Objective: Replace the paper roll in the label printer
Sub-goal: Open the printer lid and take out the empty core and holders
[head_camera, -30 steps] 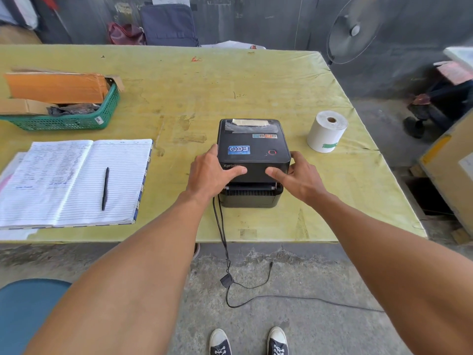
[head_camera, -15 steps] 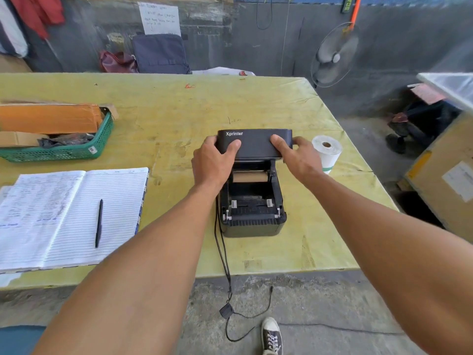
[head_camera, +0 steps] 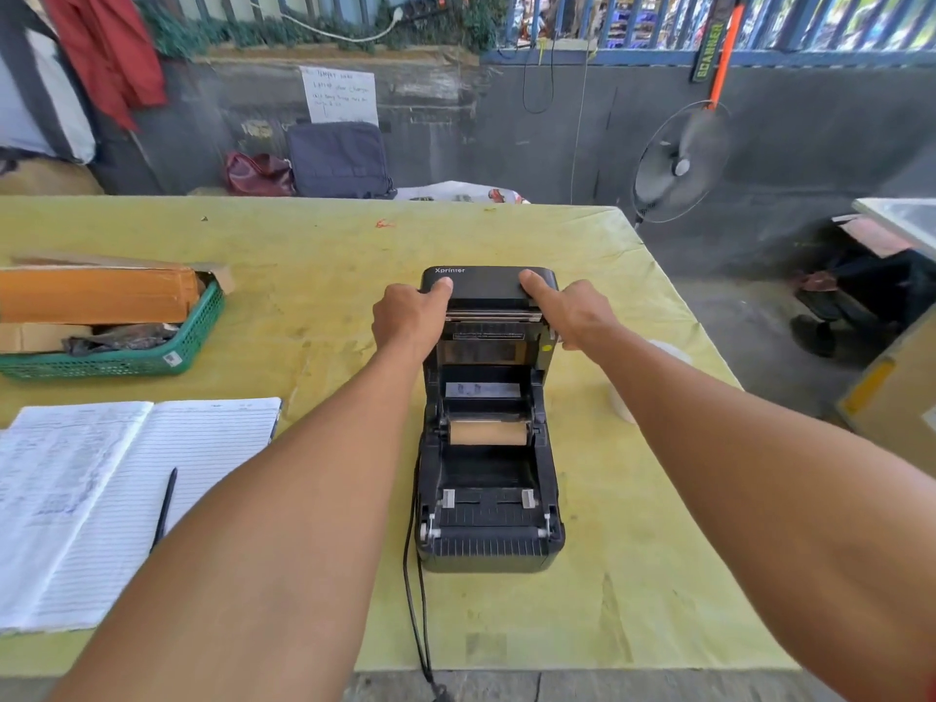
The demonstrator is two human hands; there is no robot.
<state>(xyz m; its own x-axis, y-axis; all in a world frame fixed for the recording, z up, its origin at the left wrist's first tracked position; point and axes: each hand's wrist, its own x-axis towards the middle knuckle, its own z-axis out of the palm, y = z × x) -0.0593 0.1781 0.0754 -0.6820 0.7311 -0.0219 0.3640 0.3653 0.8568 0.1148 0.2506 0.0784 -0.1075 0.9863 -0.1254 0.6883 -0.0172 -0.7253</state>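
Thumbs pressed on the raised lid (head_camera: 489, 288): my left hand (head_camera: 407, 319) clasps its left edge, my right hand (head_camera: 570, 311) its right edge, both clamped on it. Below, the label printer (head_camera: 489, 519) sits open at table (head_camera: 314, 245) centre, a bare brown core (head_camera: 489, 432) in its bay. At three o'clock, the white paper roll (head_camera: 620, 402) peeks behind my right forearm. At nine o'clock lie a notebook (head_camera: 101, 499) and pen (head_camera: 164, 506); at ten, a green basket (head_camera: 152, 357).

Two bare forearms are shown, ending in the left hand (head_camera: 409, 316) and right hand (head_camera: 572, 314); no sleeves, gloves, rings or watches are worn.
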